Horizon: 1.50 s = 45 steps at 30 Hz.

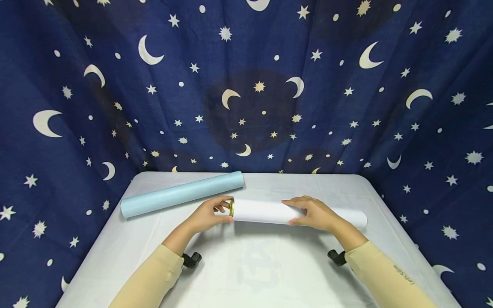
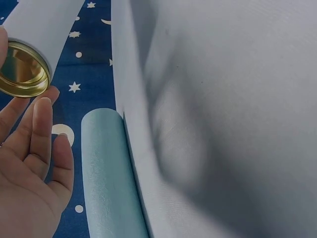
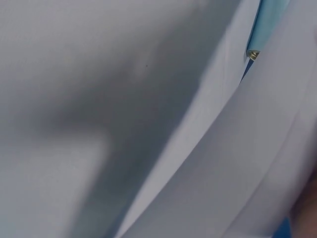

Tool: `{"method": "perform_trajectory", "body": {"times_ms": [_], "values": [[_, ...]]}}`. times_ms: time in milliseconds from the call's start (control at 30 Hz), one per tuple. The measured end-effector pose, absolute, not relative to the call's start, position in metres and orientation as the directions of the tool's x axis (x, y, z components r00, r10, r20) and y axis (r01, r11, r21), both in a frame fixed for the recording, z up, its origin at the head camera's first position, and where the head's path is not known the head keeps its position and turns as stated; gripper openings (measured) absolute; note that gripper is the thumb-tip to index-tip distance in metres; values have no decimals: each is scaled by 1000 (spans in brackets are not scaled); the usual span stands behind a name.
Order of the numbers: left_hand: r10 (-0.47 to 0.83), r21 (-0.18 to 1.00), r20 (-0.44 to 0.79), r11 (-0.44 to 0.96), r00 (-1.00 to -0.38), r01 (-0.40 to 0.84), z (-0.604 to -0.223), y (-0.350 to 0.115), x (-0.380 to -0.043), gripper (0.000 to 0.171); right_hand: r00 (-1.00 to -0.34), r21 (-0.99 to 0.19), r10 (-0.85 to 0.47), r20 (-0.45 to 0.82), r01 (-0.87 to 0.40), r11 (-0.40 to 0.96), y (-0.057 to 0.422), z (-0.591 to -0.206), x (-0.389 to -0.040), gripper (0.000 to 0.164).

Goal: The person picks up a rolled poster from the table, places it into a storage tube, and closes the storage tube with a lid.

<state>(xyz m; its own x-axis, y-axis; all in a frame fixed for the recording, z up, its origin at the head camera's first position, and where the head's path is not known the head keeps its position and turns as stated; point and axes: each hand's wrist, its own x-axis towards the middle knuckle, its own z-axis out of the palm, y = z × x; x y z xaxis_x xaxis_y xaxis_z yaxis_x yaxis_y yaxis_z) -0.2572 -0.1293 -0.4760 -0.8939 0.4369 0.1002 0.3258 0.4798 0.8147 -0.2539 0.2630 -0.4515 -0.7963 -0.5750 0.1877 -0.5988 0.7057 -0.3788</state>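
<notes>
A white cardboard tube [image 1: 262,211] is held crosswise over the table in the head view. Its left end carries a gold metal cap [image 1: 231,207], whose shiny recessed inside [image 2: 22,72] faces the left wrist camera. My left hand [image 1: 206,214] pinches that capped end, thumb on the near side and fingertips on the far side. Around the tube's middle, my right hand [image 1: 317,214] grips with thumb below and fingers above. In the right wrist view the white tube [image 3: 237,148] fills much of the right side, and most of the hand is out of sight.
A light blue tube [image 1: 182,194] lies slanted at the table's back left; a gold end [image 3: 253,54] shows on it in the right wrist view. White cloth covers the table [image 1: 258,273]. A dark blue curtain [image 1: 254,55] with moons and stars surrounds it.
</notes>
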Motion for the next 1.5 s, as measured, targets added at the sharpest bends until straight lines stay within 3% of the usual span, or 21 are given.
{"method": "perform_trajectory", "body": {"times_ms": [700,1100,1500], "values": [[419,857,118,416,-900,306,-480,-127,-257,71,-754,-388,-599,269,-654,649,262,-460,-256,68],[359,910,55,367,-932,195,-480,-122,-261,72,-756,-389,-590,284,-653,649,263,-460,-256,69],[413,916,98,317,-905,244,-481,-130,-259,64,-767,-403,-578,279,-640,654,261,-461,-255,70]]}}
